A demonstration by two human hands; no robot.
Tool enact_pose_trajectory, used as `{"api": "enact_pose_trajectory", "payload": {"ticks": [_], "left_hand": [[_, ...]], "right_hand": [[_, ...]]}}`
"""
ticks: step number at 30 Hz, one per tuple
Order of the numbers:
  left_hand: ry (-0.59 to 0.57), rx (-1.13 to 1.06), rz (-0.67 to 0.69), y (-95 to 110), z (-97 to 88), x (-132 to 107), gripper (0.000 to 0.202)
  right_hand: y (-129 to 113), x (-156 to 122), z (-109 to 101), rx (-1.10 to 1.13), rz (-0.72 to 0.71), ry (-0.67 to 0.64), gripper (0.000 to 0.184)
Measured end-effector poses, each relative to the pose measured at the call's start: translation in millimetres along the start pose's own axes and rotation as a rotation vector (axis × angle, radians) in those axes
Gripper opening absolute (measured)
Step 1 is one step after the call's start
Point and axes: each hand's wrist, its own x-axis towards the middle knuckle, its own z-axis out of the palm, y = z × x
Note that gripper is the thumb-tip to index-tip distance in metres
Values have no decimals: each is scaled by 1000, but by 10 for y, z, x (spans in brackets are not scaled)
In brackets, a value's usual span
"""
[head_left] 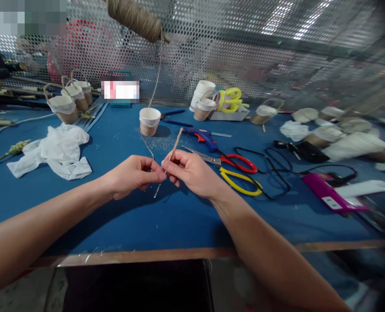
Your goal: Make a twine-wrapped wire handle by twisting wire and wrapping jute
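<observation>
My left hand (132, 175) and my right hand (192, 171) meet over the blue table (147, 216), fingers pinched together. Between them is a thin stick wrapped partly in brown twine (176, 145), its wrapped end pointing up and away, its bare end pointing down below my fingers. My right hand pinches the stick. My left hand pinches the twine strand, which runs back and up to a twine spool (135, 17) hanging overhead. A white paper cup with a twine-wrapped base (149, 121) stands just beyond my hands.
Red scissors (234, 161), yellow scissors (239, 182) and a blue glue gun (203, 136) lie right of my hands, with black cables and a magenta box (328, 193) further right. Crumpled white cloth (57, 149) lies left. Finished cups with handles (65, 106) stand along the perforated screen.
</observation>
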Motion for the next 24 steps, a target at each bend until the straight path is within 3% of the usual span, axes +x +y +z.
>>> {"api": "enact_pose_trajectory", "payload": {"ticks": [7, 24], "left_hand": [[26, 64, 32, 8, -7, 5, 11], [82, -26, 30, -1, 57, 9, 16]], "right_hand": [[57, 15, -3, -41, 25, 48, 20], [56, 16, 42, -38, 4, 118, 22]]}}
